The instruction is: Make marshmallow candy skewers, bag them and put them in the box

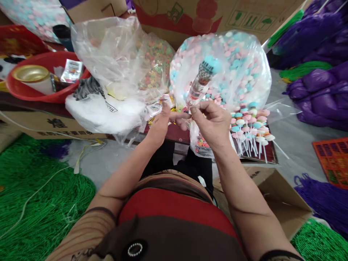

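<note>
My right hand (213, 121) pinches the lower end of a wrapped marshmallow candy (199, 85), which tilts up and to the right. Its printed clear wrapper shows a blue top and a dark patterned band. My left hand (164, 121) is open beside it, thumb raised and fingers stretched toward the right fingertips; I cannot tell whether they touch. Behind the candy stands a big clear bag of pink, blue and white marshmallows (244, 69). Marshmallow sticks (251, 125) lie piled right of my right hand. Printed wrappers (156, 108) lie just past my left thumb.
A red basin (29, 96) with a can stands at the left. Near it are a white plastic bag (106, 112) and a bag of colourful small candies (154, 65). A large carton (217, 18) stands behind. An open cardboard box (274, 199) and green net bundles (40, 192) lie below.
</note>
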